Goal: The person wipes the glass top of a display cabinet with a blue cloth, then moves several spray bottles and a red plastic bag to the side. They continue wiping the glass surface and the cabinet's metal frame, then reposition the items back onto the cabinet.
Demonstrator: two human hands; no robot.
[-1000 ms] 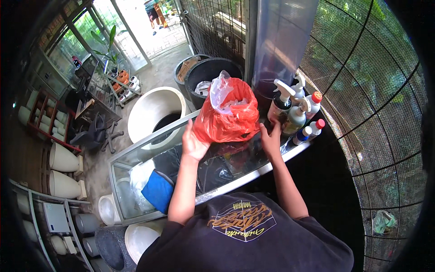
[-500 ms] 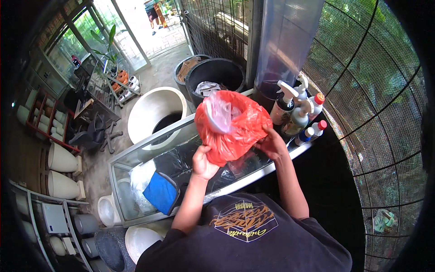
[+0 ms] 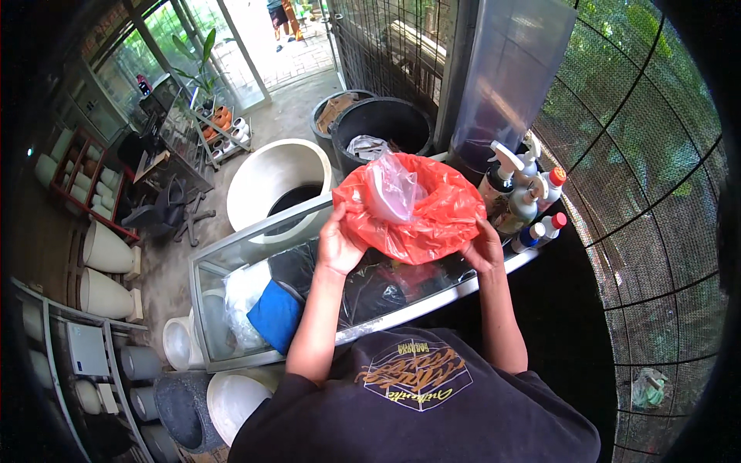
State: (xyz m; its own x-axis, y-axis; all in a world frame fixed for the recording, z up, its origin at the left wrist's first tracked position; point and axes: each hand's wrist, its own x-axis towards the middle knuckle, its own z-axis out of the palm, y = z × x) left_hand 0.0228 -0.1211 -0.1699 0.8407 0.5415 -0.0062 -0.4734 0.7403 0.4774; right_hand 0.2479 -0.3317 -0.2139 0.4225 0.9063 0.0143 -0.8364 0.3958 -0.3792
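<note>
A red plastic bag (image 3: 413, 239) is held up above the glass display case (image 3: 386, 325), its mouth spread wide. Inside its opening sits a clear, pinkish plastic bag (image 3: 395, 189), whose contents I cannot make out. My left hand (image 3: 338, 243) grips the red bag's left side, thumb up along the rim. On the opposite side my right hand (image 3: 485, 247) holds the bag's lower right edge, fingers partly hidden beneath it. A blue cloth pouch (image 3: 275, 315) lies in the case left of my left forearm, next to crumpled clear plastic (image 3: 245, 297).
Spray bottles (image 3: 502, 174) and red-capped bottles (image 3: 553, 224) crowd the case's right end. Beyond it stand a large cream pot (image 3: 258, 181) and black tubs (image 3: 386, 123). Wire mesh (image 3: 641, 193) bounds the right. Far off, a person (image 3: 282, 19) stands outside the doorway.
The red bag has been pulled wider and flatter between my hands. My left hand has risen along its side, and my right hand has shifted slightly right.
</note>
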